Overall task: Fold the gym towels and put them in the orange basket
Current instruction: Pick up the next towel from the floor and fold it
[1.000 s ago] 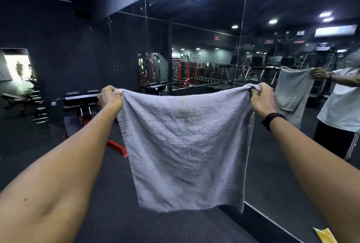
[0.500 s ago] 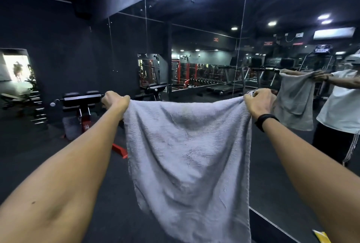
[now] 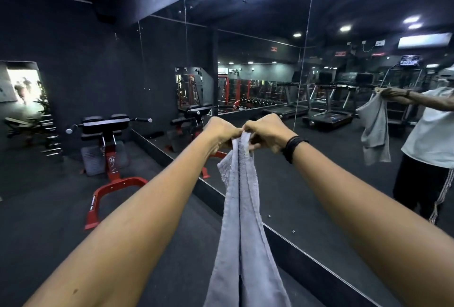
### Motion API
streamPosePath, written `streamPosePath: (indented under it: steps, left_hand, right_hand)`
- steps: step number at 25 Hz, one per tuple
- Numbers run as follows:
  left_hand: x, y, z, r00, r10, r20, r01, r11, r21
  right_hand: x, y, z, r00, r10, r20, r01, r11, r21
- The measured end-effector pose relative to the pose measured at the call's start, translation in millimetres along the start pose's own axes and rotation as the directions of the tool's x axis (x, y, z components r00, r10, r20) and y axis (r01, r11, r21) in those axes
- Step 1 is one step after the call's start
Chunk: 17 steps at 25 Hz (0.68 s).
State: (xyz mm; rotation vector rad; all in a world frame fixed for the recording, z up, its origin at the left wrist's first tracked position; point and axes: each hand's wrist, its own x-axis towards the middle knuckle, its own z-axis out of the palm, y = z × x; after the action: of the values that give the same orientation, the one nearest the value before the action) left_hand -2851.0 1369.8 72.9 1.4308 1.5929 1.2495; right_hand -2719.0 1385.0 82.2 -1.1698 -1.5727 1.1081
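A grey gym towel [image 3: 242,220] hangs doubled in front of me, its two halves side by side and running down out of the frame. My left hand [image 3: 221,132] and my right hand [image 3: 266,133] meet at chest height, knuckles nearly touching, each pinching a top corner of the towel. A black band sits on my right wrist. The orange basket is not in view.
A mirror wall [image 3: 319,171] runs from the centre to the right, showing my reflection with the towel. A red and black exercise bench [image 3: 108,154] stands on the dark floor at the left. A dumbbell rack [image 3: 50,134] is at the far left.
My hands have come together from wide apart, bringing the two top corners to meet. The towel has gone from spread flat to folded in half lengthwise.
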Motion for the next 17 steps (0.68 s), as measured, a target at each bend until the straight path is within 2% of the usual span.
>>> streamPosePath:
  steps: [2,4,6,7,8,10,12,13,14,15,17]
  left_hand:
    - [-7.9,-1.7,0.7,0.995,0.021,0.093,-0.016,0.998,-0.06]
    - [-14.3,-6.3,0.5,0.978,0.081,0.191,-0.073,0.996,-0.046]
    - [-15.3,-12.9,-2.8,0.969,0.149,0.199,-0.149,0.989,-0.013]
    - [-16.5,-12.1,-3.9,0.964,0.181,0.196,-0.182,0.983,-0.015]
    - [-17.6,-8.8,-5.0,0.954,0.214,0.208,-0.214,0.977,-0.024]
    - [-19.0,1.3,-6.8,0.934,0.264,0.239,-0.272,0.962,0.0]
    - [-19.5,11.7,-8.8,0.935,0.278,0.219,-0.301,0.95,0.079]
    - [-18.5,14.3,-10.7,0.946,0.265,0.187,-0.287,0.952,0.104]
    - [-17.5,16.0,-13.3,0.957,0.248,0.153,-0.265,0.959,0.103]
    - [-15.9,16.7,-16.3,0.963,0.239,0.127,-0.251,0.964,0.087]
    - [-11.3,16.0,-21.0,0.961,0.257,0.101,-0.265,0.962,0.071]
  right_hand:
    - [-4.2,-4.2,-2.4,0.999,0.037,0.015,-0.038,0.999,0.037]
    - [-10.0,-8.9,-11.7,0.99,0.091,0.112,-0.091,0.996,-0.005]
    - [-17.9,-13.2,-21.7,0.958,0.121,0.258,-0.115,0.993,-0.039]
    - [-21.1,-14.9,-24.0,0.956,0.09,0.28,-0.08,0.996,-0.048]
    - [-22.1,-14.8,-23.8,0.969,0.019,0.246,-0.008,0.999,-0.044]
    - [-22.6,-8.5,-19.3,0.977,-0.21,0.031,0.212,0.976,-0.049]
    - [-16.2,1.2,-21.4,0.891,-0.409,-0.197,0.382,0.91,-0.16]
    - [-10.9,6.1,-26.4,0.861,-0.461,-0.215,0.417,0.881,-0.223]
    - [-6.5,11.5,-32.5,0.863,-0.485,-0.144,0.434,0.856,-0.282]
    - [-3.7,16.6,-38.3,0.879,-0.476,-0.017,0.445,0.833,-0.33]
    - [0.5,29.2,-45.7,0.893,-0.392,0.223,0.448,0.822,-0.351]
